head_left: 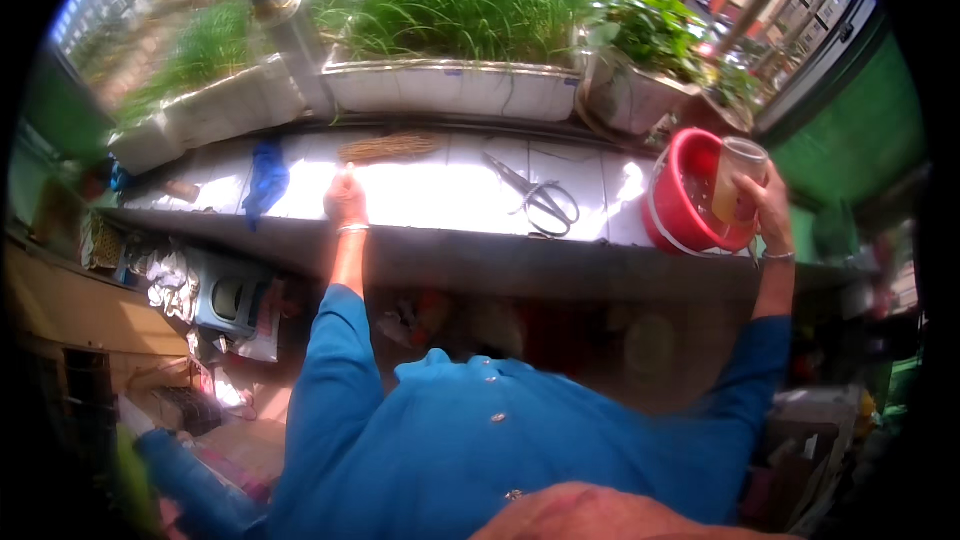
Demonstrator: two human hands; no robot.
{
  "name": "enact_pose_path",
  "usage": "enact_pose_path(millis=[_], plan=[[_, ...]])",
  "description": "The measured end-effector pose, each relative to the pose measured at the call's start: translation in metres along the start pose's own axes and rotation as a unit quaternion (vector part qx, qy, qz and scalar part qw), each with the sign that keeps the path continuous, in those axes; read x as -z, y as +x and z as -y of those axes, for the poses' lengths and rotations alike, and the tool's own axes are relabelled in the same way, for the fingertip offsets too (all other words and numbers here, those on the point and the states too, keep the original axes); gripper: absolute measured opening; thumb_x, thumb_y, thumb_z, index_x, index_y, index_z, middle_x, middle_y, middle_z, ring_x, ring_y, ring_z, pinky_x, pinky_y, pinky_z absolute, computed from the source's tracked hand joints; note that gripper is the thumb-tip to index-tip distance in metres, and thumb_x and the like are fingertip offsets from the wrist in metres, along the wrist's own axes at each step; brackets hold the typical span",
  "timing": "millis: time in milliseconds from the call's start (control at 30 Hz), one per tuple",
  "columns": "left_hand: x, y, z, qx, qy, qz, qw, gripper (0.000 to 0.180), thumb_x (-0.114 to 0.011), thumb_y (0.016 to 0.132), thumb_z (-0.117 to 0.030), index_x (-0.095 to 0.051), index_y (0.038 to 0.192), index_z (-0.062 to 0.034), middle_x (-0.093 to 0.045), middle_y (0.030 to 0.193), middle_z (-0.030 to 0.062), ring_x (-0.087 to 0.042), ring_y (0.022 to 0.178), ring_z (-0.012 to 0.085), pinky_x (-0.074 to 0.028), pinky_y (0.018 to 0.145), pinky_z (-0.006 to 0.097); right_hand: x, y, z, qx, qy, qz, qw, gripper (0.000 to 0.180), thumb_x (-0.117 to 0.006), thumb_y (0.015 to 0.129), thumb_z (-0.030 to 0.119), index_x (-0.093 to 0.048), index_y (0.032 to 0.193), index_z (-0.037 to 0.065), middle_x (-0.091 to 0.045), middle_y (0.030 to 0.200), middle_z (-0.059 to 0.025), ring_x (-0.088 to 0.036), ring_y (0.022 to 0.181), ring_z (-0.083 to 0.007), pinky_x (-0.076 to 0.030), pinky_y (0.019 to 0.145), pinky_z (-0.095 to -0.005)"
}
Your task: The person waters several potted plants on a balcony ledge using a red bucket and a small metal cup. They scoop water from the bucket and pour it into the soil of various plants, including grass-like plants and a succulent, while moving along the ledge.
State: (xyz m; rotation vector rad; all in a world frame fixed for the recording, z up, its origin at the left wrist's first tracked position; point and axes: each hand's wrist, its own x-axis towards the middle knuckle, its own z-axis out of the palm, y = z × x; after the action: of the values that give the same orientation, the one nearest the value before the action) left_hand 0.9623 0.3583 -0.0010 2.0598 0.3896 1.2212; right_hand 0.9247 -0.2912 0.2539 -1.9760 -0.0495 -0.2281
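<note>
My right hand [768,202] is wrapped round a see-through, brownish cup [738,175], which it holds tilted at the mouth of a red bucket [668,198] with a pale handle. What lies in the bucket is too small to make out. My left hand [346,202] is closed at the front of the white tiled ledge [460,202], just short of a bundle of thin brown stalks [388,147]. Whatever its fingers pinch, if anything, is hidden. Between the hands lie large dark-handled scissors [540,202], their blades pointing away to the left.
Blue gloves or a cloth [266,180] hang over the ledge's front edge at left, near a small brown roll [182,190]. White planters [450,90] with tall green grass and a leafy plant [640,15] line the back. A metal post [283,20] rises behind the ledge.
</note>
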Motion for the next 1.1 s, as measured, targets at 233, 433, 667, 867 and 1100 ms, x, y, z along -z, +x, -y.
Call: enact_pose_path(millis=[233,433,667,867,1100], plan=[[-0.003,0.003,-0.007,0.012,0.010,0.051,0.999,0.043,-0.060,0.096,-0.024,-0.048,0.061,-0.0024,-0.043,0.052,0.0070,-0.036,0.051,0.0148,-0.036,0.052,0.037,0.008,0.016,0.018,-0.014,-0.021,-0.037,0.999,0.072,-0.082,0.075,0.031,-0.052,0.132,-0.002,-0.064,0.116,-0.0097,-0.062,0.103,-0.0159,-0.051,0.090,-0.0287],[0.000,0.003,-0.009,0.009,0.020,0.060,0.998,0.039,-0.057,0.097,-0.021,-0.051,0.063,-0.0021,-0.049,0.055,0.0083,-0.041,0.052,0.0166,-0.037,0.053,0.037,-0.003,0.048,0.049,0.020,-0.062,-0.033,0.997,0.059,-0.082,0.074,0.035,-0.061,0.116,0.001,-0.068,0.105,-0.0080,-0.065,0.091,-0.0151,-0.054,0.081,-0.0305],[0.005,0.004,-0.012,0.026,0.024,0.060,0.998,0.042,-0.056,0.098,-0.023,-0.050,0.061,-0.0024,-0.050,0.054,0.0078,-0.041,0.052,0.0163,-0.037,0.053,0.037,-0.026,0.120,0.074,0.101,-0.300,-0.027,0.948,0.071,-0.081,0.068,0.044,-0.060,0.122,0.002,-0.068,0.102,-0.0108,-0.067,0.092,-0.0210,-0.055,0.080,-0.0327],[-0.002,0.003,-0.001,0.033,0.010,0.055,0.998,0.044,-0.056,0.099,-0.022,-0.047,0.060,-0.0030,-0.046,0.053,0.0043,-0.039,0.052,0.0140,-0.035,0.053,0.036,-0.059,0.153,0.079,0.136,-0.574,-0.108,0.801,0.092,-0.076,0.059,0.048,-0.049,0.143,0.022,-0.063,0.112,-0.0170,-0.065,0.102,-0.0308,-0.054,0.085,-0.0428],[0.002,0.002,-0.013,0.007,-0.003,0.031,0.999,0.042,-0.057,0.098,-0.019,-0.046,0.061,-0.0036,-0.045,0.053,0.0038,-0.037,0.053,0.0135,-0.035,0.052,0.035,-0.053,0.159,0.061,0.149,-0.495,-0.122,0.847,0.081,-0.077,0.063,0.049,-0.057,0.131,0.009,-0.066,0.109,-0.0163,-0.066,0.097,-0.0306,-0.054,0.086,-0.0421]])
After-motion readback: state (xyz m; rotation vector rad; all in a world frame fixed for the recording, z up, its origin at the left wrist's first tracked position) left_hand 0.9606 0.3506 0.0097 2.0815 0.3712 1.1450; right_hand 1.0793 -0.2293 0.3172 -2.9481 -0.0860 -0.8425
